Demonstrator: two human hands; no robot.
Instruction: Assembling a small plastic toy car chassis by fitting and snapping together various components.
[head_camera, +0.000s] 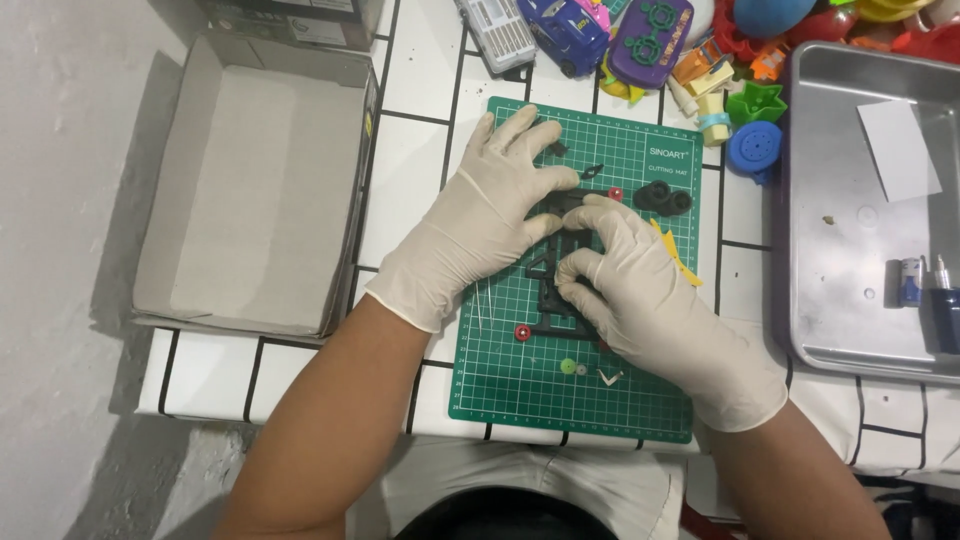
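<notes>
White tiles with dark grout cover the counter, and a green cutting mat (590, 330) lies on them in front of the person. Both gloved hands meet over the mat's middle, on a black plastic frame (553, 297), a flat openwork part that looks like a small toy chassis.

The right hand (640, 290) has its fingers curled down and pinched on the frame's right edge, at about 3 o'clock from the frame's middle. The left hand (490, 215) lies flatter, fingers spread toward 1 o'clock, fingertips pressing on the frame's upper end. So the frame sits under and between both sets of fingers, at about 5 o'clock from the left palm. Its long axis seems to run from 12 to 6 o'clock, though the hands hide much of it. The right fingers have the closer hold.

Outward on the mat: a red wheel hub (522, 332) at 7 o'clock from the frame, a second red bit (615, 193) at 1 o'clock, black tyres (664, 198) just beyond it, green gears (571, 367) at 6 o'clock, a yellow piece (672, 250) partly under the right hand.

Farther off, an open cardboard box (250, 190) stands at 9 o'clock, a metal tray (850, 230) at 3 o'clock, and coloured toys (650, 40) at 12 o'clock.
</notes>
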